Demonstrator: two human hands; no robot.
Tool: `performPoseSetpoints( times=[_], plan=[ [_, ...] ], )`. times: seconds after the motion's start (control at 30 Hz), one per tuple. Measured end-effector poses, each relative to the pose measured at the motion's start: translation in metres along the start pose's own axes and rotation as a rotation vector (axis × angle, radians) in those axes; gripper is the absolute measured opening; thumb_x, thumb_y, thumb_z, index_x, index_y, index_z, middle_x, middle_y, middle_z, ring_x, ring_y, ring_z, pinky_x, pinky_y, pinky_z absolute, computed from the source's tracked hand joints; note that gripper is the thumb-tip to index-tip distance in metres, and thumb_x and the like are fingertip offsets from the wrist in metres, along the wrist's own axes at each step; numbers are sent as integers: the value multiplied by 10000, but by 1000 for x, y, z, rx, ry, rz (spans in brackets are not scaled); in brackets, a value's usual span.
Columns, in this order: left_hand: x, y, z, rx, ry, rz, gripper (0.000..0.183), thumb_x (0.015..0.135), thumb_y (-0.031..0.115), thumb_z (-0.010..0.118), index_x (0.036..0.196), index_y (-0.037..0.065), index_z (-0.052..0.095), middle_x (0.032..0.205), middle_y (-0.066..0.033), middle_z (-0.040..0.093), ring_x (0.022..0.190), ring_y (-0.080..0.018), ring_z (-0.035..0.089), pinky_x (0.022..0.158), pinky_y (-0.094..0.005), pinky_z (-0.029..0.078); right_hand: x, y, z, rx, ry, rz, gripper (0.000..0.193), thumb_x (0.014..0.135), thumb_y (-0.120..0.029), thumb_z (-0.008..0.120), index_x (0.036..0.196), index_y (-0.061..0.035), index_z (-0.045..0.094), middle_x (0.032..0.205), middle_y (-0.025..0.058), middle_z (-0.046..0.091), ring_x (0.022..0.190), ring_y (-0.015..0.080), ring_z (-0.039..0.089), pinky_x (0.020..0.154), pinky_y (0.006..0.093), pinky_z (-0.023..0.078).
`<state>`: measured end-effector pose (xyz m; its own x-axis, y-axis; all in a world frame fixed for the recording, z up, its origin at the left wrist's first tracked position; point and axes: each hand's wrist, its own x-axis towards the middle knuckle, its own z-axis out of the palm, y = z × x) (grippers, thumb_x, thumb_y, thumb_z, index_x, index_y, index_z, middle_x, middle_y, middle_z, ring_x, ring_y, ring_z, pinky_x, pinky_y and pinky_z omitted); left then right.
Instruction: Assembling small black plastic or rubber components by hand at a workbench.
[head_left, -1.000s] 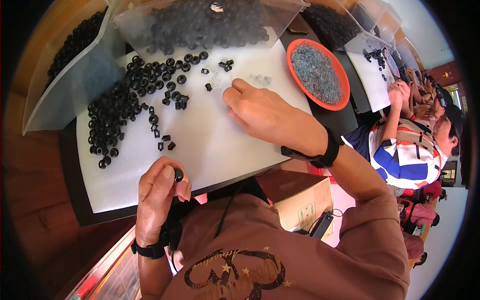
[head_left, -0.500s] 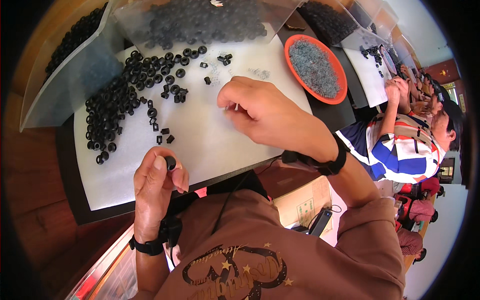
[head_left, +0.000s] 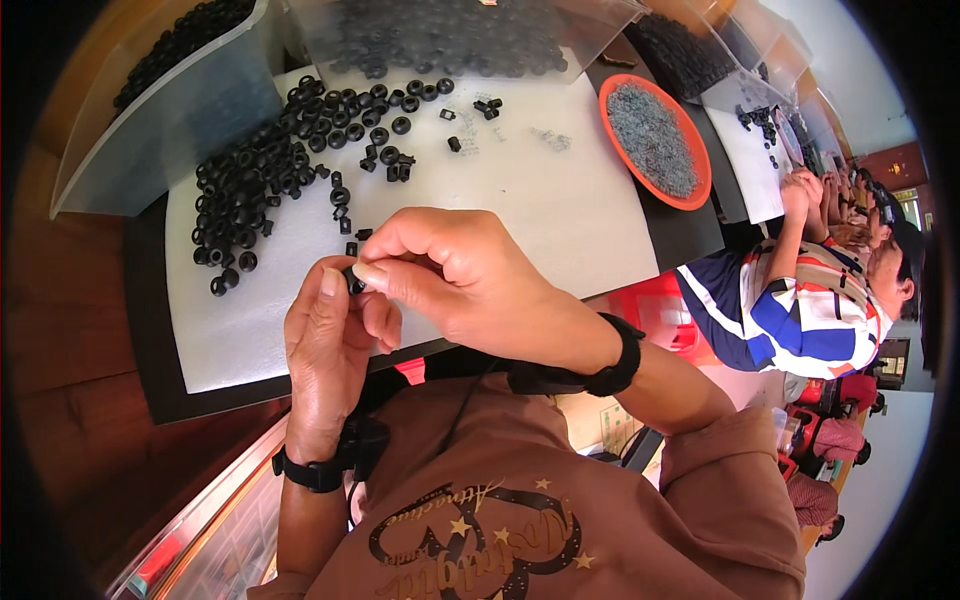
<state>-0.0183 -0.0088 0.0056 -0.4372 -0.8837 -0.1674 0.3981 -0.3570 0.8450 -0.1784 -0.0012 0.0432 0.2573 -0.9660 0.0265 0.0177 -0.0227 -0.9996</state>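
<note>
My left hand (head_left: 325, 325) holds a small black round plastic piece (head_left: 354, 283) between thumb and fingers, above the table's near edge. My right hand (head_left: 465, 280) has come up against it, thumb and forefinger pinched together at the piece. Whatever the right fingertips pinch is hidden. Just beyond the hands, black rings and small blocky black pieces (head_left: 240, 195) lie heaped on a white sheet (head_left: 560, 220). Several loose thin springs (head_left: 550, 139) lie farther back on that sheet.
An orange bowl (head_left: 703, 190) of fine metal springs (head_left: 650, 140) stands at the right. Clear bins (head_left: 170, 150) with black parts line the far side and left. A co-worker (head_left: 820, 290) sits at the right with hands together over another white sheet (head_left: 745, 165).
My right hand has moved left and toward me, from above the sheet to the black piece in my left hand. The view has shifted slightly.
</note>
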Motion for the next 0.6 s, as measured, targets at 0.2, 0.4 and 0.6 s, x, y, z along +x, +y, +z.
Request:
performPoseSetpoints(
  times=[0.2,0.4,0.6],
  plan=[
    [0,0,-4,37,-78,-18,394,993,403,403,1028,25,507,657,-20,483,608,-125,512,548,-240,386,0,-1,4,-90,52,-2,61,929,-5,520,899,38,550,702,80,612,563,132,622,509,247,507],
    [-1,0,-4,25,-75,-9,393,994,399,401,974,24,518,671,-25,497,599,-119,513,541,-239,396,0,20,5,-672,181,-597,170,826,73,583,987,24,573,709,79,543,545,166,616,483,257,504],
    [1,-2,-5,-11,-56,57,390,997,386,394,989,21,530,695,-30,529,596,-106,523,541,-227,423,-6,24,18,-664,192,-578,328,785,97,582,1103,26,549,743,79,530,551,159,607,461,276,483]
  ],
)
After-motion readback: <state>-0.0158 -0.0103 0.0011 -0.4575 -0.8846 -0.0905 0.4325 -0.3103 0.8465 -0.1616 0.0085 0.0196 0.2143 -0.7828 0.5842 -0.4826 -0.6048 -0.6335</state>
